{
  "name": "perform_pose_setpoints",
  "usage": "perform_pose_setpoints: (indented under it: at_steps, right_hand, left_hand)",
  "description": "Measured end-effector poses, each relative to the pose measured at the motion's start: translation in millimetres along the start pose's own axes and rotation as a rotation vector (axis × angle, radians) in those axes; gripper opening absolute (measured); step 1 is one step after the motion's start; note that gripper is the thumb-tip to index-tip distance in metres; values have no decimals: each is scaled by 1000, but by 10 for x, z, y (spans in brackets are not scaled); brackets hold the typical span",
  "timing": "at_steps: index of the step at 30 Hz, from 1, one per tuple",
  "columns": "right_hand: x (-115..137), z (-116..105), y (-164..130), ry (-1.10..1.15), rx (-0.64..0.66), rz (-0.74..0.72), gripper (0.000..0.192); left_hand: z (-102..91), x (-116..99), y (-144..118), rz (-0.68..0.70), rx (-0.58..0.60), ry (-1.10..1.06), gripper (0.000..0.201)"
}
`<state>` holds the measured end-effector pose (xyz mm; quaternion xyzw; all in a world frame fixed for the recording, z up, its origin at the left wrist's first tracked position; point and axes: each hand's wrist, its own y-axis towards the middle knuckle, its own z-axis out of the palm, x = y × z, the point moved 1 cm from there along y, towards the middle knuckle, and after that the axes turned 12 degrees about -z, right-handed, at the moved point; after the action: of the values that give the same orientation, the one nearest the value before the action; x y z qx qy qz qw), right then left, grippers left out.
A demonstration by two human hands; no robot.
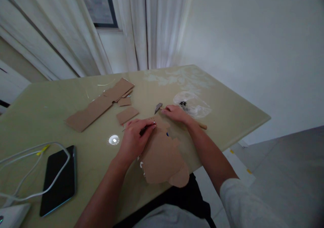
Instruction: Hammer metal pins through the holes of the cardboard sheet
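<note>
A cut cardboard piece (162,157) with wavy edges lies at the table's front edge, part of it overhanging. Small dark dots mark its far end. My left hand (135,135) rests on that far end, thumb and forefinger pinching a small dark object (144,130); a shiny bit shows at the fingertips, too small to name. Just to the right, my right hand (176,113) is closed around the wooden handle of a hammer (158,107). The hammer's metal head lies beyond the cardboard's far edge, while the handle's end sticks out behind my wrist.
A clear plastic bag (199,106) with small black pieces lies beyond my right hand. Long cardboard strips (93,115) and a small cardboard scrap (127,115) are at the left. Nearer are a round shiny disc (113,140), a black tablet (59,180) and a white cable (32,197).
</note>
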<state>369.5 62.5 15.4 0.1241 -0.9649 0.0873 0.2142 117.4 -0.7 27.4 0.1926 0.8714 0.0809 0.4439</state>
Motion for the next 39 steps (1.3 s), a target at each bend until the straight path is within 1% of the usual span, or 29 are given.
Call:
perform_pose_setpoints:
  at_steps: [2, 5, 7, 8, 10, 12, 15, 18, 22, 28, 31, 35, 39]
  right_hand:
    - [17, -98, -64, 78, 10, -27, 44]
    - [71, -307, -259, 215, 31, -63, 51]
    - [130, -487, -417, 513, 97, -138, 47]
    - [166, -587, -493, 591, 143, -185, 48]
    - [252, -783, -618, 610, 219, -262, 54]
    - [348, -946, -699, 545, 253, -313, 58]
    - [487, -1084, -749, 450, 288, -346, 58]
    - [580, -1122, -748, 370, 315, -368, 55]
    - [616, -1123, -720, 317, 340, -352, 50]
    - [609, -1132, -696, 358, 319, -322, 49]
    - [629, -1145, -691, 355, 344, -317, 48]
    - [658, -1173, -686, 353, 351, -338, 51]
    - [651, -1140, -652, 401, 353, -296, 56]
  left_hand:
    - [8, 5, 10, 15, -4, 1, 13]
    - [21, 1, 23, 28, -2, 13, 13]
    - [28, -5, 30, 31, -1, 24, 13]
    - [31, -8, 33, 31, -3, 28, 14]
    - [36, -13, 37, 31, -6, 32, 16]
    - [43, -17, 41, 36, -5, 34, 18]
    - [52, -19, 45, 45, -5, 49, 20]
    - [57, -17, 50, 41, -13, 60, 19]
    - [63, -9, 59, 42, -18, 45, 16]
    - [66, -10, 63, 42, -20, 62, 16]
    - [66, -10, 61, 46, -8, 61, 15]
    - [67, -13, 61, 47, -23, 59, 14]
    - [61, -27, 64, 55, -3, 63, 16]
